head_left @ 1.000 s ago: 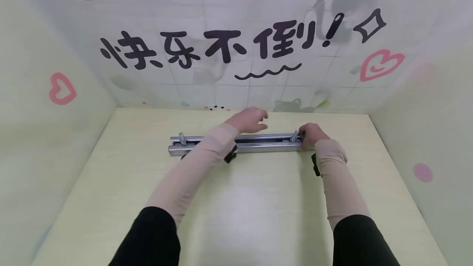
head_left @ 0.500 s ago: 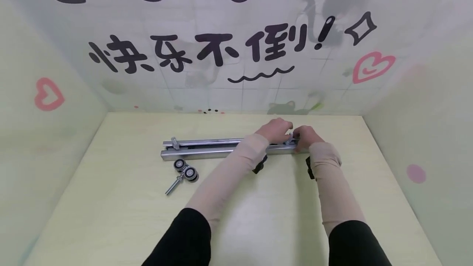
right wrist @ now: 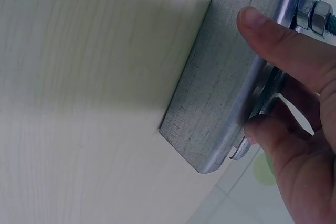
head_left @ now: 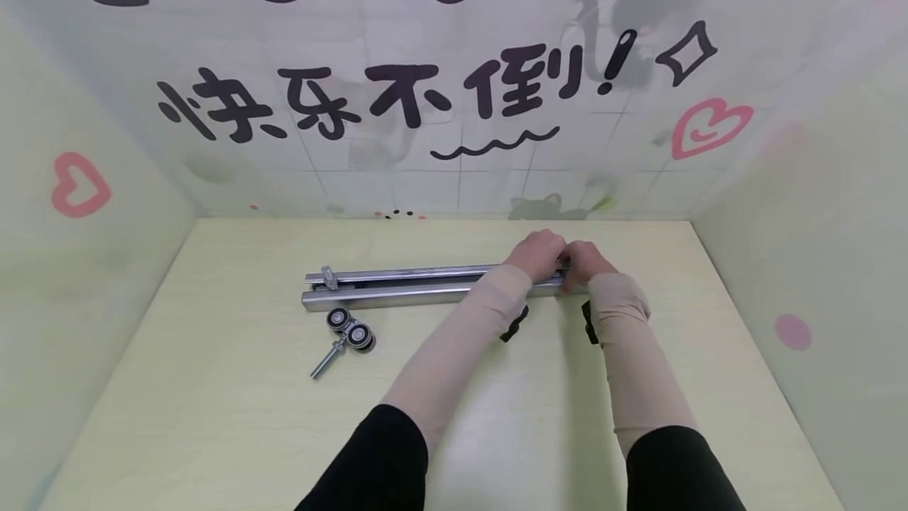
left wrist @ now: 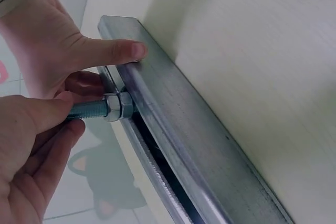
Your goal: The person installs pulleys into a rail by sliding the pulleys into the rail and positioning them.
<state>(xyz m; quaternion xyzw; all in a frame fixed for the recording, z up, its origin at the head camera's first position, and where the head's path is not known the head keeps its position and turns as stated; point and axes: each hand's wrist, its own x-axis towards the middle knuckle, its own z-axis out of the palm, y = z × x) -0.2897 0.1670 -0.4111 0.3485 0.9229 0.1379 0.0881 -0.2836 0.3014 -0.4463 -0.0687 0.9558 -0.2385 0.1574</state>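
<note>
A silver slotted metal rail [head_left: 404, 296] lies lengthwise across the far part of the table. At its right end my left hand [head_left: 537, 255] pinches a threaded bolt [left wrist: 88, 109] between thumb and fingertips. Two hex nuts [left wrist: 118, 106] sit on that bolt close to the slot; its lower end is hidden inside the rail. My right hand [head_left: 587, 262] grips the rail near its right end, thumb on the front face [right wrist: 210, 87] and fingers curled at the slot side. Another bolt [head_left: 329, 277] stands up from the slot at the left end.
A loose roller hanger [head_left: 351, 331] with black-ringed wheels and a threaded stem lies in front of the rail's left end. The pale wood table [head_left: 234, 416] is bordered by a printed curtain [head_left: 397, 156] at the back and sides.
My left hand has moved right along the rail and closed on the right-hand bolt, uncovering the roller hanger. My right hand has stayed at the rail's right end.
</note>
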